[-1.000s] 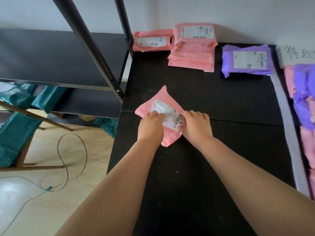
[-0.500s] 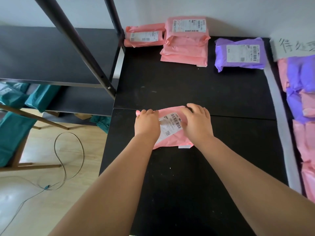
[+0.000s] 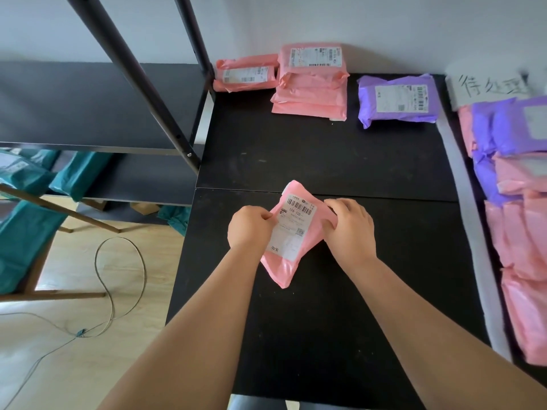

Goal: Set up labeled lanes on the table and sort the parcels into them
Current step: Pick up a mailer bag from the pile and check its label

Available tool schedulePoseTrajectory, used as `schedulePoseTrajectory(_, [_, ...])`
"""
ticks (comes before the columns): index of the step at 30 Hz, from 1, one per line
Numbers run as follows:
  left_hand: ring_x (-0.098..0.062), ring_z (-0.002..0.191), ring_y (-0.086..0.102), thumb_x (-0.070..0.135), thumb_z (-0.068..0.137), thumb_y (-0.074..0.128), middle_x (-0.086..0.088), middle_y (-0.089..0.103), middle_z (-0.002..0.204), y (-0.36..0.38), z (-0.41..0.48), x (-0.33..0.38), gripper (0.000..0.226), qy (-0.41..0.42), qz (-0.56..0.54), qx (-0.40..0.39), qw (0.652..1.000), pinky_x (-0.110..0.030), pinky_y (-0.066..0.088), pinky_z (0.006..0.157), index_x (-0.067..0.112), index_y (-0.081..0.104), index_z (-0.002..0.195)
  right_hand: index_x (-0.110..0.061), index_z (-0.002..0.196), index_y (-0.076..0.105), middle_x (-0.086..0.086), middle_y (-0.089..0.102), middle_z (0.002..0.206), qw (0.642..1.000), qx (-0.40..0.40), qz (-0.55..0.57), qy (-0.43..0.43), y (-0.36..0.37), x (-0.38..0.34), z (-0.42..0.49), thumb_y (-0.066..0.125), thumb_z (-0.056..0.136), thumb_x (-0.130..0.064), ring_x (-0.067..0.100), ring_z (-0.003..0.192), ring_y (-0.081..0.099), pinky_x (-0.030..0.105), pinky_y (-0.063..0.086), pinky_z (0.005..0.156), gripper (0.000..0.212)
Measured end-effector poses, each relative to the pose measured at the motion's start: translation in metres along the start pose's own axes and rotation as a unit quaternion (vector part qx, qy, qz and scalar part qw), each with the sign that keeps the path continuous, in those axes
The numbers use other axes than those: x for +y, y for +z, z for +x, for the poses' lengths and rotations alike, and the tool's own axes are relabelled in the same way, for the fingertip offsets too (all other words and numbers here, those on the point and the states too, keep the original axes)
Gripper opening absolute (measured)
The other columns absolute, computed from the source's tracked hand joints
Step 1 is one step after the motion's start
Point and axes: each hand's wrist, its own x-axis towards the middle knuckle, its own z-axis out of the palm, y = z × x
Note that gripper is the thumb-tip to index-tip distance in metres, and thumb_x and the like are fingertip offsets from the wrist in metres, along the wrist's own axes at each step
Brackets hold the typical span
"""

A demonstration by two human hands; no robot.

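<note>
Sorting looks partway done: a pink stack point(image 3: 310, 96), a lone pink parcel point(image 3: 245, 75) and a purple parcel point(image 3: 398, 99) lie along the far edge of the worktop point(image 3: 325, 161). The left hand point(image 3: 250, 227) and right hand point(image 3: 349, 229) each pinch a side of the held parcel point(image 3: 293, 232), label up, at mid-worktop. A heap point(image 3: 518, 208) at right, seemingly unsorted, remains.

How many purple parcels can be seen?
3 at least: one purple parcel alone at the table's far edge, two more, upper and lower, in the right-hand pile; others may be hidden.
</note>
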Motion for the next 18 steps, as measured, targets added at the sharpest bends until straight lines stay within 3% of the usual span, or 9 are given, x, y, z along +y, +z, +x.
schedulePoseTrajectory(5, [-0.008,0.074,0.059,0.024,0.091,0.068,0.008,0.068,0.094,-0.015,-0.025,0.014,0.011,-0.023,-0.170,0.038,0.984,-0.027,0.056,0.066,0.022,0.076,0.099,-0.018,0.128,0.060,0.002,0.062,0.119,0.999,0.043,0.021,0.014,-0.030,-0.015,-0.006,0.060,0.096,-0.020,0.021,0.113,0.057,0.039,0.040,0.104,0.033])
schedulePoseTrajectory(8, [-0.010,0.074,0.061,0.019,0.087,0.073,0.007,0.068,0.088,-0.029,-0.043,0.031,0.002,-0.051,-0.292,0.062,0.953,-0.028,0.055,0.066,0.020,0.074,0.086,-0.017,0.110,0.062,0.001,0.062,0.099,0.995,0.100,0.020,-0.001,-0.051,-0.028,-0.007,0.063,0.093,-0.021,0.021,0.096,0.059,0.039,0.041,0.096,0.018])
schedulePoseTrajectory(10, [-0.012,0.075,0.063,0.016,0.086,0.074,0.005,0.068,0.086,-0.038,-0.054,0.041,0.005,-0.054,-0.351,0.062,0.933,-0.028,0.055,0.064,0.018,0.072,0.083,-0.017,0.106,0.060,-0.002,0.061,0.092,0.992,0.119,0.034,-0.005,-0.067,-0.038,-0.008,0.066,0.092,-0.028,0.019,0.090,0.059,0.037,0.040,0.094,0.019])
schedulePoseTrajectory(14, [-0.015,0.081,0.071,0.015,0.083,0.078,0.001,0.073,0.088,-0.058,-0.077,0.052,0.007,-0.008,-0.410,0.035,0.911,-0.026,0.057,0.063,0.014,0.071,0.082,-0.023,0.115,0.059,-0.010,0.064,0.093,0.987,0.139,0.078,-0.003,-0.098,-0.057,-0.018,0.067,0.090,-0.043,0.011,0.086,0.062,0.036,0.040,0.099,0.033])
schedulePoseTrajectory(18, [-0.012,0.073,0.072,0.017,0.080,0.081,-0.001,0.074,0.083,-0.089,-0.093,0.059,0.016,0.035,-0.446,0.017,0.894,-0.020,0.055,0.057,0.012,0.067,0.077,-0.025,0.105,0.052,-0.015,0.061,0.088,0.972,0.201,0.118,0.023,-0.126,-0.078,-0.030,0.070,0.087,-0.045,0.009,0.085,0.062,0.038,0.041,0.101,0.032])
